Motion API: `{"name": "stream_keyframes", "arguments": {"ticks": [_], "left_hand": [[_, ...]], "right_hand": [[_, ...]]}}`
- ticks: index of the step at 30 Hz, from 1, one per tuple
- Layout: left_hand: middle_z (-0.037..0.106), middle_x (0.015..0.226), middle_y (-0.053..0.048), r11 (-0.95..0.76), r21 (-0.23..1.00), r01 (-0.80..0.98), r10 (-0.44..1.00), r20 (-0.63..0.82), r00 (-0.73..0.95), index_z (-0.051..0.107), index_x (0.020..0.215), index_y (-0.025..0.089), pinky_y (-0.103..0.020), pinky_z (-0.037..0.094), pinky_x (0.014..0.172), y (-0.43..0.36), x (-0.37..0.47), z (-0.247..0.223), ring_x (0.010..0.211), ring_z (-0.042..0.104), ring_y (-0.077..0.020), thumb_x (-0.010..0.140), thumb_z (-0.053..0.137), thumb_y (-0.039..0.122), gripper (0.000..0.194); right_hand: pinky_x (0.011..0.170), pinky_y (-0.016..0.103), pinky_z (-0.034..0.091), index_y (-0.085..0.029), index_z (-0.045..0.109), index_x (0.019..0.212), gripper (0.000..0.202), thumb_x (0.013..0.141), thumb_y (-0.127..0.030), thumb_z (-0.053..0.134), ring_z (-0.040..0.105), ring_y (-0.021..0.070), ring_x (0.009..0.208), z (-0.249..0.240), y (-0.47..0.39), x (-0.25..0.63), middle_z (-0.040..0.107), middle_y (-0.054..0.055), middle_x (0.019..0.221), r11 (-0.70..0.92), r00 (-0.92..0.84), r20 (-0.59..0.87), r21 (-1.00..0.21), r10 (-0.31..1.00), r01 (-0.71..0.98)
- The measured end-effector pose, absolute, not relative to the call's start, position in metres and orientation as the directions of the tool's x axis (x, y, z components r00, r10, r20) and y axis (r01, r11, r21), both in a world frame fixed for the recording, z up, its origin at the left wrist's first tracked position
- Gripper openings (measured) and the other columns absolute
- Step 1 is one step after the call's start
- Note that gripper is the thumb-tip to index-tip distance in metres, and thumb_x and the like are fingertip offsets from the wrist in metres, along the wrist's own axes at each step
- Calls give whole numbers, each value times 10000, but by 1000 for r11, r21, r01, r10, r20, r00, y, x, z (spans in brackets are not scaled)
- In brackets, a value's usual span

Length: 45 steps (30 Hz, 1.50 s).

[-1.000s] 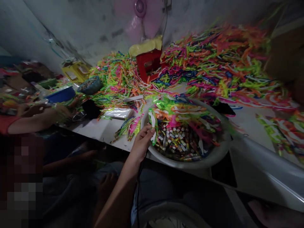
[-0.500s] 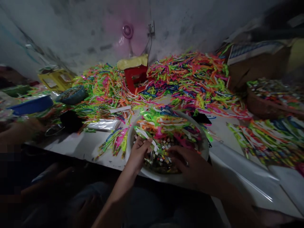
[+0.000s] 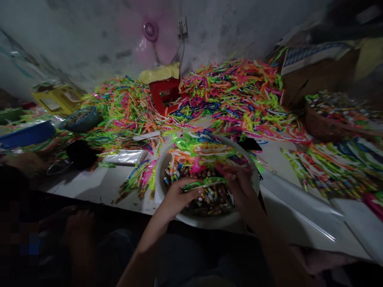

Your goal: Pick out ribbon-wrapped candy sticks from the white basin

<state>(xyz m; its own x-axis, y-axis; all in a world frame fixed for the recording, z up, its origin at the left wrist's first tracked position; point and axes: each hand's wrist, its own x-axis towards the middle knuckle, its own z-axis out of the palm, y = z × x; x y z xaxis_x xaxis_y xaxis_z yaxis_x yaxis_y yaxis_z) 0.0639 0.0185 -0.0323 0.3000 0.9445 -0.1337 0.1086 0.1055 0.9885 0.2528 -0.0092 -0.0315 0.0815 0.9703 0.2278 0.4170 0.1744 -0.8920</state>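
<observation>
My left hand (image 3: 179, 196) is closed on a thin green and whitish plastic strip (image 3: 209, 182), held above a pale round basin (image 3: 158, 181). The strip's far end reaches towards my right hand (image 3: 243, 189), whose bent fingers are pressed together over the basin's right side. A pink piece (image 3: 220, 169) lies by those fingertips; whether they grip it or the strip is too dark to make out. Below my hands the basin holds many small, bead-like coloured parts (image 3: 211, 195). Bright plastic strips (image 3: 214, 150) lie across its far half.
Heaps of neon strips (image 3: 236, 87) cover the back of the table, around a red stool (image 3: 161, 97) with a pink fan (image 3: 150, 31). Clear plastic film (image 3: 302, 207) and laid-out strips (image 3: 338, 171) are at right. Blue bowls (image 3: 80, 119) and a co-worker's hand (image 3: 25, 163) are at left.
My left hand has lowered and moved slightly right, with the strip now lying more level. My right hand has risen towards the basin's right side. The whole view has shifted a little.
</observation>
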Motion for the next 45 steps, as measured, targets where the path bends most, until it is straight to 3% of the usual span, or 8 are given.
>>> {"name": "stream_keyframes", "arguments": {"ticks": [4, 7, 12, 16, 19, 26, 32, 45], "left_hand": [[619, 942, -18, 74, 997, 19, 990, -75, 121, 623, 1084, 250, -147, 301, 346, 17, 63, -35, 421, 381, -20, 677, 716, 349, 429], [614, 820, 9, -6, 1000, 16, 999, 5, 37, 643, 908, 207, -149, 315, 392, 17, 62, -37, 452, 407, -34, 665, 730, 323, 284], [618, 738, -2, -109, 987, 120, 967, 77, 243, 665, 789, 170, -179, 427, 631, 13, 62, -30, 712, 557, -109, 693, 712, 271, 148], [622, 770, 23, 12, 999, -42, 992, -6, 126, 589, 1120, 225, -173, 423, 546, 11, 62, -29, 597, 548, -82, 650, 749, 281, 500], [609, 640, 36, 74, 968, -240, 997, -76, 1, 649, 957, 177, -166, 416, 521, 13, 61, -34, 534, 526, -69, 626, 766, 309, 375], [694, 822, -55, 198, 911, -361, 972, -135, 193, 653, 921, 131, -209, 486, 620, 17, 58, -34, 755, 637, -155, 706, 706, 355, 315], [703, 905, -54, 190, 886, -423, 982, -167, 90, 554, 1042, 183, -257, 555, 651, 21, 60, -33, 823, 678, -188, 753, 664, 375, 364], [718, 863, -41, 211, 888, -408, 976, -165, 144, 580, 1052, 150, -232, 579, 686, 20, 54, -34, 866, 682, -188, 689, 726, 159, 392]], "right_hand": [[622, 264, 430, -198, 593, 817, 275, 885, -415, 437, 566, 159, 662, -39, -15, 248, 606, 16, 713, 187, -133, 135, -802, 982, 567], [582, 243, 419, -199, 592, 850, 268, 868, -431, 460, 560, 145, 618, -41, -16, 245, 606, 6, 703, 176, -118, 132, -799, 984, 575], [598, 252, 451, -157, 543, 1054, 426, 814, -508, 515, 572, 166, 680, -36, -10, 248, 627, 66, 872, 155, 85, 228, -850, 970, 504], [616, 276, 448, -158, 640, 897, 406, 821, -531, 498, 569, 192, 688, -34, -9, 248, 630, 52, 749, 146, 35, 192, -843, 981, 517], [584, 251, 449, -164, 656, 895, 396, 832, -522, 498, 585, 179, 678, -31, -10, 237, 639, 29, 729, 119, -80, 95, -906, 992, 407], [923, 330, 404, -178, 485, 1220, 419, 826, -302, 551, 517, 223, 1116, -29, -10, 209, 565, 97, 1207, 282, -281, 183, -885, 942, 370], [721, 270, 447, -175, 565, 969, 218, 884, -338, 449, 585, 172, 802, -47, -9, 229, 636, 31, 858, 149, -240, 62, -919, 969, 364], [809, 334, 432, -195, 506, 1025, 171, 905, -273, 413, 573, 211, 921, -56, -21, 217, 608, 74, 988, 374, -90, 402, -717, 911, 588]]}}
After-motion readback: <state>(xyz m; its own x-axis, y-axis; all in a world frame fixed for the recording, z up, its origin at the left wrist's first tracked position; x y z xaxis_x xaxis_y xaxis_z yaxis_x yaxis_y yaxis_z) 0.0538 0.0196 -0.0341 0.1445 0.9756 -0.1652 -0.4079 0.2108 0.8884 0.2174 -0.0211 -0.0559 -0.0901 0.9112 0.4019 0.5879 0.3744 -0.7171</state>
